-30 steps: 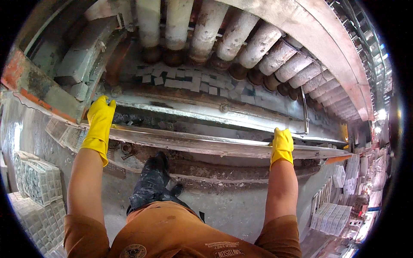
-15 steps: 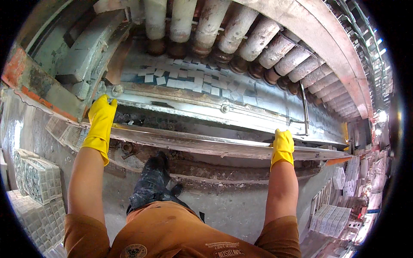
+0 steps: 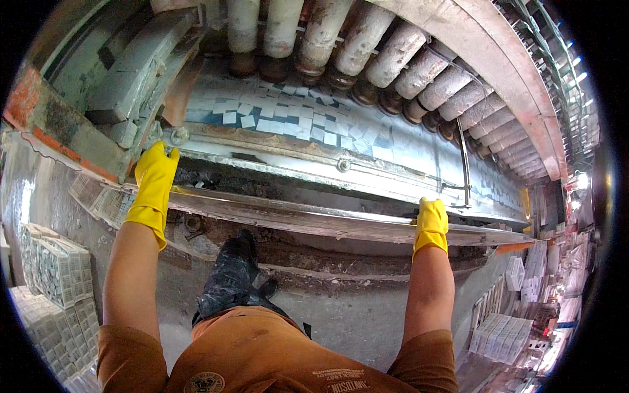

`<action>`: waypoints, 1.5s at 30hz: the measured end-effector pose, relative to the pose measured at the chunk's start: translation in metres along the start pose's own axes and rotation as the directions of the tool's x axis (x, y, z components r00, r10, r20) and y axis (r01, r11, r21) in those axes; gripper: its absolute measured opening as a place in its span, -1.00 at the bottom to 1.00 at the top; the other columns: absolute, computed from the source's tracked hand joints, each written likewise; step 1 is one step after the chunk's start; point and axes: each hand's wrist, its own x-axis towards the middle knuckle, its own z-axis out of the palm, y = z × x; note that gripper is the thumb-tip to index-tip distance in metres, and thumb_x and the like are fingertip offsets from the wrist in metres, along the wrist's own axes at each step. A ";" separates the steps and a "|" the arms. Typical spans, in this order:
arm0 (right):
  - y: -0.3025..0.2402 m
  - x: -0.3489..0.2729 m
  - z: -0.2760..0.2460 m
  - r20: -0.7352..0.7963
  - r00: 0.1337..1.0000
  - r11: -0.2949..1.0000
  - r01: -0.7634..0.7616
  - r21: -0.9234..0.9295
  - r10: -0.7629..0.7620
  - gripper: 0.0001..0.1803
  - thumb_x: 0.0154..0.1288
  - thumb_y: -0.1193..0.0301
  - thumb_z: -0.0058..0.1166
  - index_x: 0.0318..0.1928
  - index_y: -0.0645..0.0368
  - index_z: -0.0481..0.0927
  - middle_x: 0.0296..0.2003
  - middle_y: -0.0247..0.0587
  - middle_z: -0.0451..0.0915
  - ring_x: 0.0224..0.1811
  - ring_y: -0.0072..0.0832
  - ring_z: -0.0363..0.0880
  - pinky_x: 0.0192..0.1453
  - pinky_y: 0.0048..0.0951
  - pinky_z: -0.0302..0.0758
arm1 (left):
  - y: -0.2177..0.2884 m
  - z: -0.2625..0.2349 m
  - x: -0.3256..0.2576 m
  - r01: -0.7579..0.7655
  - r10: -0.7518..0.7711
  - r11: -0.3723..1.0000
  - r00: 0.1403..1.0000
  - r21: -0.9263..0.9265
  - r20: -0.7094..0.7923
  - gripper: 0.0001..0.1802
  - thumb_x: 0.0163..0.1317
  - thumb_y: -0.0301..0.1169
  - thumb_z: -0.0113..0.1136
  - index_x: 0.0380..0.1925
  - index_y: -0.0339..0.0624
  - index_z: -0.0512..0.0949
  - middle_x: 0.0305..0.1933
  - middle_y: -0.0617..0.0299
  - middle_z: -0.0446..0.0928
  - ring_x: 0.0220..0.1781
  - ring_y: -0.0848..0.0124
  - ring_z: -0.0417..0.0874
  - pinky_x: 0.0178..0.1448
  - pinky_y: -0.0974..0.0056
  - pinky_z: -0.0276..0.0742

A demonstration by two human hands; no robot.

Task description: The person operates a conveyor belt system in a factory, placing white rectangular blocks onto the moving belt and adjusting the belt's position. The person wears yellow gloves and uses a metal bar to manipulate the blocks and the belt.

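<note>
My left hand [image 3: 154, 171], in a yellow rubber glove, is at the left end of a long metal panel [image 3: 295, 211], beside the machine's side frame. Its fingers are curled, and what they grip is hidden under the glove. Farther right, my right hand [image 3: 430, 223], gloved alike, is closed over the panel's upper edge. Beyond the panel runs a pale metal rail [image 3: 288, 162] with a round bolt on it. Many small light square tiles [image 3: 247, 122] lie scattered on the wet bluish bed behind the rail.
A row of dirty, pale cylinders [image 3: 314, 33] hangs over the bed, under a curved beam [image 3: 472, 46]. A thin metal bar [image 3: 466, 164] stands near the right hand. White plastic crates [image 3: 56, 268] are stacked at left, with more crates [image 3: 501, 335] at right.
Both hands keep their places on the machine, and the panel stays where it was. The view has shifted very slightly.
</note>
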 end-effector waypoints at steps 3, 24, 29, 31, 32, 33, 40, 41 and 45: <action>0.002 0.001 0.001 0.017 1.000 1.000 -0.014 -0.001 0.014 -0.39 0.34 -0.12 0.05 0.17 0.03 0.66 0.15 0.00 0.68 0.21 0.04 0.64 0.16 0.11 0.49 | -0.002 0.002 -0.001 -0.015 0.014 1.000 0.999 -0.025 -0.038 -0.42 0.29 0.07 0.26 0.15 -0.06 0.61 0.10 -0.06 0.70 0.16 -0.03 0.70 0.21 -0.02 0.59; -0.034 0.014 -0.007 0.035 0.999 0.999 -0.034 -0.010 0.034 -0.37 0.34 -0.11 0.07 0.22 0.03 0.64 0.19 -0.01 0.67 0.23 0.03 0.64 0.18 0.06 0.50 | 0.014 -0.003 0.026 0.017 -0.017 1.000 1.000 0.000 0.006 -0.40 0.30 0.08 0.25 0.20 -0.04 0.60 0.18 -0.07 0.66 0.22 -0.04 0.67 0.27 -0.03 0.56; -0.051 0.025 -0.013 0.028 1.000 0.998 -0.010 -0.062 0.011 -0.38 0.34 -0.11 0.04 0.20 0.04 0.65 0.16 0.01 0.68 0.20 0.05 0.66 0.17 0.08 0.51 | 0.029 -0.010 0.039 0.039 -0.039 0.999 0.999 0.017 0.033 -0.39 0.30 0.09 0.25 0.21 -0.02 0.60 0.19 -0.06 0.66 0.22 -0.03 0.67 0.27 -0.01 0.56; -0.055 0.031 -0.014 0.043 0.999 0.999 0.005 -0.043 -0.003 -0.38 0.35 -0.12 0.02 0.18 0.06 0.65 0.14 0.02 0.69 0.18 0.05 0.67 0.16 0.09 0.51 | 0.034 -0.012 0.045 0.042 -0.043 0.999 0.998 0.018 0.040 -0.39 0.30 0.09 0.25 0.22 -0.02 0.59 0.19 -0.05 0.66 0.23 -0.02 0.67 0.28 -0.01 0.56; -0.056 0.032 -0.013 0.035 0.999 0.999 0.023 -0.043 -0.022 -0.38 0.35 -0.11 0.01 0.16 0.07 0.65 0.13 0.03 0.70 0.18 0.05 0.67 0.15 0.10 0.51 | 0.036 -0.012 0.048 0.040 -0.041 0.999 0.998 0.018 0.041 -0.39 0.30 0.09 0.25 0.22 -0.02 0.59 0.20 -0.05 0.66 0.23 -0.01 0.66 0.29 0.00 0.55; -0.057 0.035 -0.013 0.028 0.999 0.998 0.041 -0.043 -0.040 -0.39 0.36 -0.11 0.00 0.15 0.08 0.66 0.12 0.03 0.70 0.17 0.05 0.67 0.15 0.10 0.51 | 0.038 -0.013 0.050 0.039 -0.039 0.999 0.998 0.018 0.043 -0.39 0.30 0.09 0.26 0.22 -0.02 0.59 0.20 -0.05 0.66 0.24 -0.01 0.66 0.29 0.00 0.55; -0.065 0.048 -0.008 0.008 0.999 0.998 0.040 -0.041 -0.039 -0.40 0.38 -0.12 -0.01 0.10 0.09 0.67 0.10 0.03 0.71 0.17 0.03 0.68 0.14 0.12 0.51 | 0.047 -0.015 0.062 0.068 -0.069 0.997 0.994 0.020 0.079 -0.40 0.33 0.08 0.25 0.24 0.00 0.58 0.25 -0.01 0.63 0.27 -0.01 0.64 0.31 0.00 0.54; -0.066 0.050 -0.008 0.010 0.999 0.998 0.034 -0.052 -0.033 -0.40 0.38 -0.13 -0.01 0.10 0.09 0.67 0.10 0.03 0.71 0.17 0.03 0.67 0.14 0.12 0.51 | 0.048 -0.016 0.063 0.072 -0.074 0.997 0.994 0.024 0.084 -0.40 0.33 0.08 0.25 0.25 0.00 0.58 0.26 -0.01 0.63 0.28 0.00 0.64 0.31 0.00 0.54; -0.068 0.054 -0.008 0.012 0.998 0.997 0.060 -0.048 -0.060 -0.39 0.40 -0.13 -0.03 0.09 0.12 0.66 0.09 0.04 0.71 0.18 0.03 0.67 0.13 0.14 0.51 | 0.054 -0.019 0.067 0.093 -0.095 0.995 0.988 0.023 0.118 -0.40 0.35 0.07 0.24 0.26 -0.01 0.57 0.28 0.00 0.62 0.30 0.00 0.63 0.34 0.00 0.52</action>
